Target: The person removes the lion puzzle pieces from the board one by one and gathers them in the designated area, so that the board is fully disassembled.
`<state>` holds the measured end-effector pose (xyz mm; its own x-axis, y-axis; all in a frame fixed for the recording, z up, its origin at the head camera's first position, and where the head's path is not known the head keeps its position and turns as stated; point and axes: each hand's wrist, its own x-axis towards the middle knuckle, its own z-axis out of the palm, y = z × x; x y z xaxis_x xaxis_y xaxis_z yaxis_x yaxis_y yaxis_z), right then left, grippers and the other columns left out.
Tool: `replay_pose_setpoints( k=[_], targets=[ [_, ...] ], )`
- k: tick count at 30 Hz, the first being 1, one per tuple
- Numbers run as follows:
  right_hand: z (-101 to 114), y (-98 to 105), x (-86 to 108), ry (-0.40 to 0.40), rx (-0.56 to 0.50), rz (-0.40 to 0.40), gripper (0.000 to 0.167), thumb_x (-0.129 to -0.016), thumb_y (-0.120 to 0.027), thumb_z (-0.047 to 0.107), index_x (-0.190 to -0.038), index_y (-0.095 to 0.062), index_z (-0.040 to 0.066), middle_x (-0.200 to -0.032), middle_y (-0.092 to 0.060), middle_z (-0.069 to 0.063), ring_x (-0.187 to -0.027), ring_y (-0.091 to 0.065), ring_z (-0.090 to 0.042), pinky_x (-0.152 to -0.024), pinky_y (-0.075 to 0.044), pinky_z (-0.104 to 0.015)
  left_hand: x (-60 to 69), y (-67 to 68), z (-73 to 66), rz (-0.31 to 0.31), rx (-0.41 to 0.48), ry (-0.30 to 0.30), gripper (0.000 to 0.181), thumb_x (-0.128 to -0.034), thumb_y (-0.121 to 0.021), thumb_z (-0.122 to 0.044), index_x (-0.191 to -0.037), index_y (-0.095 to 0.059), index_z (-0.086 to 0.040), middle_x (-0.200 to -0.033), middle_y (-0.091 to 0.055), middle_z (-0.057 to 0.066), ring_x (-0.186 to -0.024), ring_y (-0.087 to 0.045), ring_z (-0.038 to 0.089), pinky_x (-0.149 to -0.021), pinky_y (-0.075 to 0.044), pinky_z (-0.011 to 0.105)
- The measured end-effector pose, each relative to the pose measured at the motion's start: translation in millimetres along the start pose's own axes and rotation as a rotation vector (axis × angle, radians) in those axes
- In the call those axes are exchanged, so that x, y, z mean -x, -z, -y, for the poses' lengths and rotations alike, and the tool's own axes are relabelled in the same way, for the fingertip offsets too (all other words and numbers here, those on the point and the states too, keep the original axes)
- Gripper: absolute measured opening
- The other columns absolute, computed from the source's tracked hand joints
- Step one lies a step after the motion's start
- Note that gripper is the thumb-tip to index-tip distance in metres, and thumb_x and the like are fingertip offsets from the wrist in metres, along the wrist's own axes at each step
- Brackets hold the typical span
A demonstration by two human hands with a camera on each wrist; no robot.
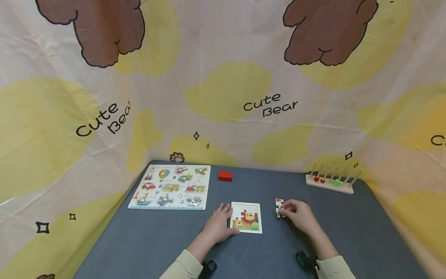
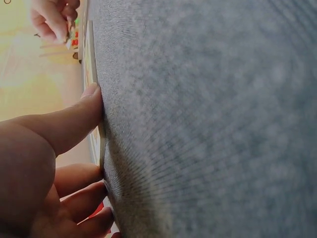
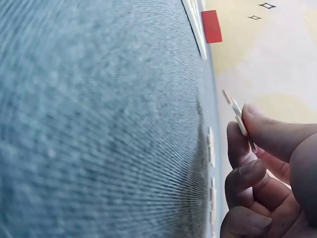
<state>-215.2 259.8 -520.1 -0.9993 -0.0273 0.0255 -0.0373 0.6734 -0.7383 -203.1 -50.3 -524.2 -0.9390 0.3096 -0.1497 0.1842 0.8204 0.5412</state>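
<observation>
A white-framed puzzle board (image 1: 240, 208) (image 2: 90, 54) with a lion picture lies flat on the table. My left hand (image 1: 217, 225) (image 2: 54, 158) touches it, fingers along its left side and thumb at the lower left edge. To the right of the board, my right hand (image 1: 302, 217) (image 3: 277, 168) pinches a thin puzzle piece (image 3: 239, 119) between thumb and index finger, raised off the table in the right wrist view. Loose pieces (image 1: 279, 202) (image 3: 211, 146) lie on the table beside that hand; the fingers partly cover them in the head view.
A larger board with vehicle pictures (image 1: 182, 184) lies at the back left. Beside it is a red block (image 1: 225, 176) (image 3: 212, 27). At the back right stands a wooden peg rack (image 1: 329, 186) with red and green beads. A patterned cloth (image 1: 223, 93) hangs behind the table.
</observation>
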Motion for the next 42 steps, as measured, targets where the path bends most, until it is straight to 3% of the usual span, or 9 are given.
replay_pose_setpoints(
  k=[8,17,27,42],
  targets=[
    [-6.8,-7.7,-3.6,-0.013,0.061,0.004,0.011,-0.088,-0.078,0.016,-0.089,-0.070,0.010,-0.070,-0.062,0.002,-0.066,-0.051,-0.014,-0.059,-0.040,-0.026,1.5,1.2,-3.1,-0.004,-0.013,-0.001,0.086,-0.0799,-0.086,-0.037,-0.149,-0.048,-0.002,-0.159,-0.041,0.015,-0.152,-0.028,0.036,-0.118,-0.032,0.057],
    [-3.3,-0.6,-4.8,0.009,0.123,-0.014,0.011,-0.088,-0.079,0.017,-0.089,-0.071,0.010,-0.073,-0.063,0.002,-0.068,-0.053,-0.014,-0.062,-0.043,-0.027,2.0,1.4,-4.0,-0.011,-0.017,-0.006,0.087,-0.0787,-0.087,-0.037,-0.148,-0.049,-0.002,-0.159,-0.041,0.014,-0.152,-0.028,0.036,-0.119,-0.032,0.056],
    [17.5,5.2,-4.8,0.035,0.081,-0.013,0.015,-0.090,-0.077,0.021,-0.099,-0.073,0.010,-0.085,-0.069,-0.001,-0.073,-0.057,-0.015,-0.059,-0.048,-0.028,1.9,-0.8,-1.6,-0.011,-0.019,-0.001,0.087,-0.0784,-0.087,-0.037,-0.149,-0.049,-0.003,-0.159,-0.041,0.014,-0.152,-0.028,0.036,-0.118,-0.033,0.056],
    [46.1,-11.6,-4.2,0.058,0.017,0.005,0.016,-0.089,-0.079,0.022,-0.099,-0.073,0.011,-0.085,-0.068,0.000,-0.068,-0.054,-0.016,-0.054,-0.047,-0.026,-0.3,-2.4,1.0,-0.007,-0.009,0.004,0.087,-0.0782,-0.087,-0.038,-0.148,-0.049,-0.003,-0.159,-0.041,0.013,-0.153,-0.027,0.035,-0.119,-0.032,0.056]
  ],
)
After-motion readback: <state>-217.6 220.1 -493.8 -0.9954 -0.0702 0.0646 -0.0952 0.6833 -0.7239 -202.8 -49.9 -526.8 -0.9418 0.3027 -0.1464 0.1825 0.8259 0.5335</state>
